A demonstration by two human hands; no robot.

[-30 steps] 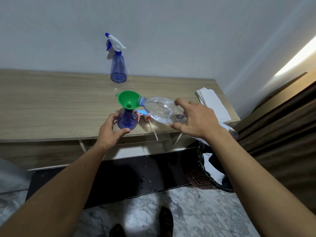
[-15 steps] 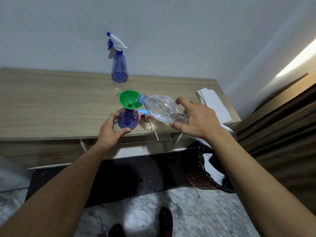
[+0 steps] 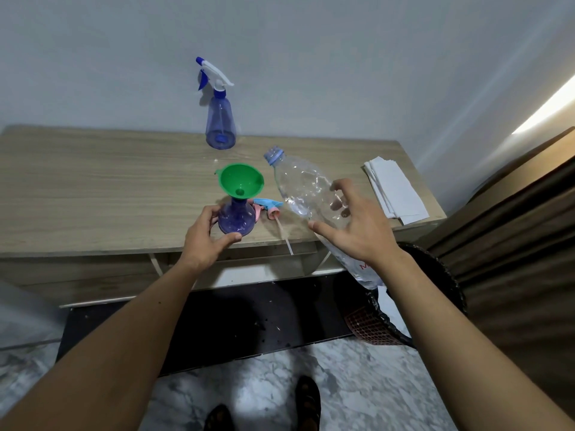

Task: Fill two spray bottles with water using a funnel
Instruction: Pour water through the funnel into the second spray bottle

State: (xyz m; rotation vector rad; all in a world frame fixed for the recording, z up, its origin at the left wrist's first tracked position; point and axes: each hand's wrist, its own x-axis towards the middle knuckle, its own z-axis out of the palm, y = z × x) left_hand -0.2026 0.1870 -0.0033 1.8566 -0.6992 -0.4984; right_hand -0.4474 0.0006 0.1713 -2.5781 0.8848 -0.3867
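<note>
Head camera, looking down over both forearms at a pale wood-grain counter [image 3: 93, 194] set against a plain wall. Near the front edge stands a small blue spray bottle [image 3: 237, 218] with its spray head off and a green funnel [image 3: 241, 181] seated upright in its neck. The left hand [image 3: 203, 241] curls around the bottle's round base, thumb in front and fingers behind, steadying it. Just to the right, the right hand [image 3: 357, 227] holds a clear plastic water bottle [image 3: 306, 194] around its middle, fingers spread across its crinkled wall, with the open threaded mouth pointing up and away, beside the funnel and not over it. A pink and light-blue spray head [image 3: 268, 208] with its dip tube lies on the counter between the two bottles. A second blue spray bottle [image 3: 220, 122], its white and blue trigger head fitted, stands farther back by the wall. Folded white paper [image 3: 395, 189] lies at the counter's right end, and a dark-lined bin [image 3: 404, 309] sits on the floor below. The clear bottle looks thin, soft and nearly empty (its sides are visibly dented), so it probably weighs little and would buckle under a hard squeeze; a loose hold around the mid-body suits it. The small spray bottle looks stiffer but top-heavy with the funnel in place, so holding it low at the widest part seems the safest way to keep it from tipping. How full it is cannot be told.
</note>
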